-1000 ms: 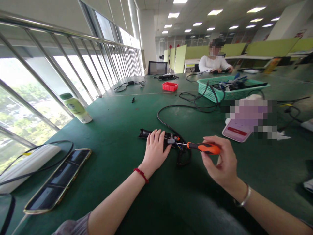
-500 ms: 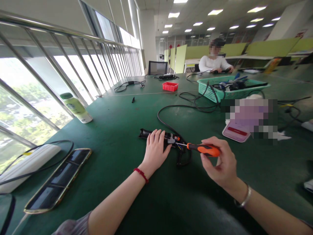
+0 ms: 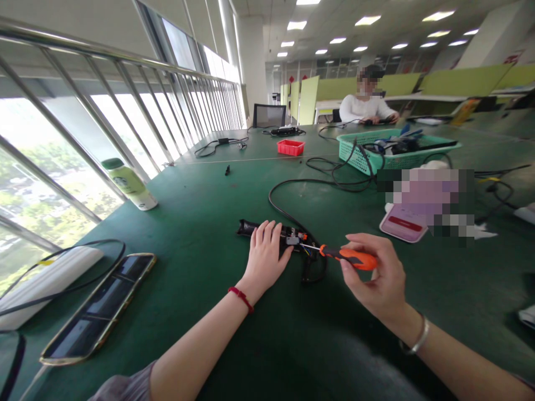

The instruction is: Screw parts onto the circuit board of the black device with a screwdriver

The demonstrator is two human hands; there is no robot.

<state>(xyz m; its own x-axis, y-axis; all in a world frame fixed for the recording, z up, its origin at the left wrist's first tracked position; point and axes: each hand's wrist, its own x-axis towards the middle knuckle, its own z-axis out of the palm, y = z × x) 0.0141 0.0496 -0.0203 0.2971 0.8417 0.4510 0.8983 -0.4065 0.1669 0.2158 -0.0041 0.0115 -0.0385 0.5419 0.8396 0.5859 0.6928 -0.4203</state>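
Note:
A black corded device (image 3: 247, 228) lies on the green table, its inner parts and coloured wires showing near the middle. My left hand (image 3: 266, 250) is over its body, fingers wrapped across it and thumb beside a small grey part (image 3: 293, 240). An orange and black screwdriver (image 3: 363, 260) is held by the handle in my right hand (image 3: 378, 273), between thumb and fingers. Its thin shaft points left, and the tip reaches the exposed parts beside my left thumb. A black cable runs from the device toward the back.
Farther back are a red tray (image 3: 291, 147) and a green basket (image 3: 393, 161) of tools and cables. A phone (image 3: 404, 223) lies right, another phone (image 3: 100, 309) left, near a bottle (image 3: 131, 185). A person in white (image 3: 363, 108) sits across the table.
The screwdriver handle has turned slightly and dipped a little, and the thumb and fingers of my right hand have shifted on it. My left hand and the device look unchanged.

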